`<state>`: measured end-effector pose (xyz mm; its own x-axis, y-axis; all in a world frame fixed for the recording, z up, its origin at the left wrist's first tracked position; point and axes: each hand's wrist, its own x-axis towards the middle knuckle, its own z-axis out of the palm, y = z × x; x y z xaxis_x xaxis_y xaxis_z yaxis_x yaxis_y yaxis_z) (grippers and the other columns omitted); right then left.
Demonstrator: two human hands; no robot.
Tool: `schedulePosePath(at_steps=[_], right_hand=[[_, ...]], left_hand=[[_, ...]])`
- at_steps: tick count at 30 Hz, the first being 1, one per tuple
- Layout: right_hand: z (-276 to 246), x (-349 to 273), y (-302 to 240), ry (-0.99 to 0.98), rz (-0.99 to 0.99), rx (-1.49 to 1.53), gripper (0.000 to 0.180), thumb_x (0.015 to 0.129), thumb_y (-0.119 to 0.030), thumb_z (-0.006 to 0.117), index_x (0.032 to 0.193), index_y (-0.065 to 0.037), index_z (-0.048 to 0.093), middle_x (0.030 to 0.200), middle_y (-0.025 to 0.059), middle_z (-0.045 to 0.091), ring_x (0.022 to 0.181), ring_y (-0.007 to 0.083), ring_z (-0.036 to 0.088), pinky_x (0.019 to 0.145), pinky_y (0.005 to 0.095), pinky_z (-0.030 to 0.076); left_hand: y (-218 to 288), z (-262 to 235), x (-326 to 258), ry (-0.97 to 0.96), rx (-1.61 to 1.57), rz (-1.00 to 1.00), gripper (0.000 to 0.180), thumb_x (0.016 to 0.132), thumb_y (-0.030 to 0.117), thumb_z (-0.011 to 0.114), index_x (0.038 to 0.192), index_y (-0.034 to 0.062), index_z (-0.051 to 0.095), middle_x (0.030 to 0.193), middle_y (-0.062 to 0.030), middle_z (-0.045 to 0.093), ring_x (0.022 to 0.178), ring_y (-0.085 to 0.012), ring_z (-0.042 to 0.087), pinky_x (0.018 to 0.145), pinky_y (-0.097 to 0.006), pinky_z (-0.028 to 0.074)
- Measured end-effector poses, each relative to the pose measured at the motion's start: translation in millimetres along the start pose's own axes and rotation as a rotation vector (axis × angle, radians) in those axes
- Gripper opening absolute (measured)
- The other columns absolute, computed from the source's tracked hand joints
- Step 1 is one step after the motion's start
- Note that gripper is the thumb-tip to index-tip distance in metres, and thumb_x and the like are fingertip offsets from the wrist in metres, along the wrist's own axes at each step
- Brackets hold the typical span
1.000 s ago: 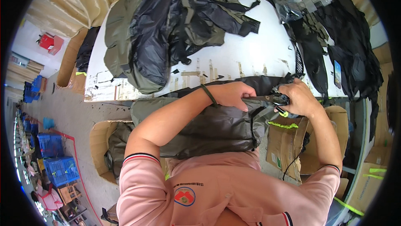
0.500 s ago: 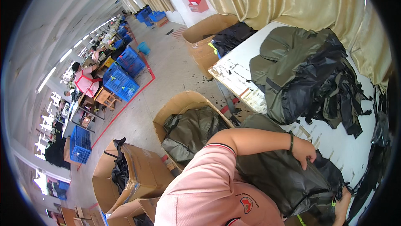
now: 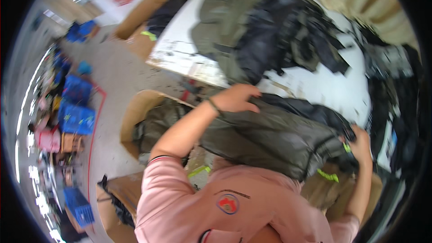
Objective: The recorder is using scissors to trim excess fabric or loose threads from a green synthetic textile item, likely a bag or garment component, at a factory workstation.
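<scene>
From my remote seat I have the dark olive fabric piece (image 3: 270, 137) in the middle of the scene, lying lengthwise between the pink shirt (image 3: 270, 198) and the near edge of the white table (image 3: 348, 88). Black material (image 3: 306, 108) shows along its far side.

My left hand (image 3: 236, 99) is at the far left part of the piece, thumb and fingers parted with a gap between them; I cannot tell how firmly they press the cloth. My right hand (image 3: 361, 146) is at the right end, fingers bent around a dark bunch with a yellow-green bit (image 3: 346, 147) beside them. Blur hides where those fingertips meet, so I cannot tell whether they grip.

To handle this well, I would spread the left palm wider and bear down lightly, so that the slick-looking cloth stays flat instead of sliding. I would hold the right end steady and draw against it gently, letting the wrinkles run out along the length. The yellow-green strip (image 3: 327, 176) near the right end deserves care: I would leave it free of the folds. I would also stay well clear of the olive and black pile (image 3: 225, 22) on the far side, since loose parts there could snag.
</scene>
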<state>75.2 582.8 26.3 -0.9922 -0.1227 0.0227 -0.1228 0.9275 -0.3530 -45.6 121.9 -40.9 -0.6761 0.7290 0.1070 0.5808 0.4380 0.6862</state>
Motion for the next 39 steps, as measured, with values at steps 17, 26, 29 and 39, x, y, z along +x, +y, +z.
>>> schedulePosePath(at_steps=[17,26,29,39], right_hand=[[41,75,-139,-0.301,-0.242,-0.191,0.043,0.068,-0.035,0.078,0.091,-0.005,0.059,0.086,0.0126,0.065,0.088,0.0308,0.063,0.085,0.0420,0.040],[50,84,-157,-0.343,-0.249,-0.196,0.046,0.070,-0.040,0.077,0.094,-0.005,0.061,0.085,0.0131,0.067,0.086,0.0308,0.064,0.086,0.0408,0.040],[50,85,-157,-0.341,-0.253,-0.193,0.045,0.070,-0.042,0.078,0.091,-0.006,0.062,0.079,0.0134,0.067,0.080,0.0313,0.064,0.084,0.0400,0.040],[55,84,-155,-0.297,-0.298,-0.152,0.044,0.071,-0.045,0.077,0.087,-0.007,0.063,0.072,0.0133,0.067,0.075,0.0312,0.065,0.082,0.0399,0.041]], left_hand=[[19,18,-11,0.148,-0.120,-0.113,0.032,0.074,0.023,0.078,0.092,0.0045,0.059,0.084,-0.0133,0.064,0.078,-0.0329,0.062,0.067,-0.038,0.047],[14,18,-14,0.180,-0.100,-0.110,0.032,0.074,0.022,0.078,0.092,0.0055,0.059,0.086,-0.0129,0.065,0.081,-0.0341,0.063,0.070,-0.040,0.048],[14,18,-13,0.174,-0.124,-0.131,0.031,0.074,0.022,0.078,0.092,0.0052,0.059,0.087,-0.0128,0.065,0.083,-0.0341,0.063,0.070,-0.040,0.049],[17,19,-14,0.171,-0.210,-0.138,0.039,0.073,0.018,0.079,0.102,0.0076,0.055,0.088,-0.0117,0.065,0.086,-0.0305,0.065,0.074,-0.038,0.050]])
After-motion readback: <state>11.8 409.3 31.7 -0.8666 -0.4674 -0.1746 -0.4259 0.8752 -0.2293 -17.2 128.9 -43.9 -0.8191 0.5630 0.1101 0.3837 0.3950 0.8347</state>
